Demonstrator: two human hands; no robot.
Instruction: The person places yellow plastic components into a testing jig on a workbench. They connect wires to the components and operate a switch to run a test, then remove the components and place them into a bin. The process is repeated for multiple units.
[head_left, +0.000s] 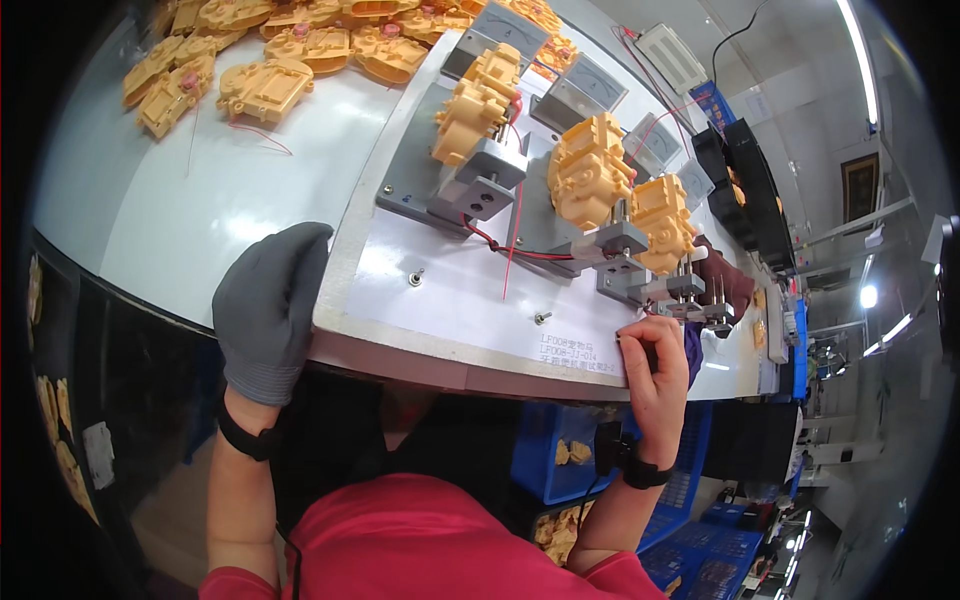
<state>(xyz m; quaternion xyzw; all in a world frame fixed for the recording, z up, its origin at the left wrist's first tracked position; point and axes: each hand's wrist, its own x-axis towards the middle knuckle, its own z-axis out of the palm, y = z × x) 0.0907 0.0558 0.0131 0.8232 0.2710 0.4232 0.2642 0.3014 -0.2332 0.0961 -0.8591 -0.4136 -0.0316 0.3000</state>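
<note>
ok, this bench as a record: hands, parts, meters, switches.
left_hand: grey-gloved left hand, by left edge of white rectangular board; contact unclear
right_hand: bare right hand, at board's front edge; anything pinched unclear
mounted: three yellow-orange moulded plastic housings, on grey metal fixtures
meters: grey-framed analog meters, beyond mounted housings
switches: two small silver metal toggles in view
loose: more such housings, upper left, on white tabletop

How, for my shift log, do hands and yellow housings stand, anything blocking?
Left hand gloved, at board's left edge. Right hand bare, at board's front edge. Three yellow housings on fixtures. Red wire across board.
</note>
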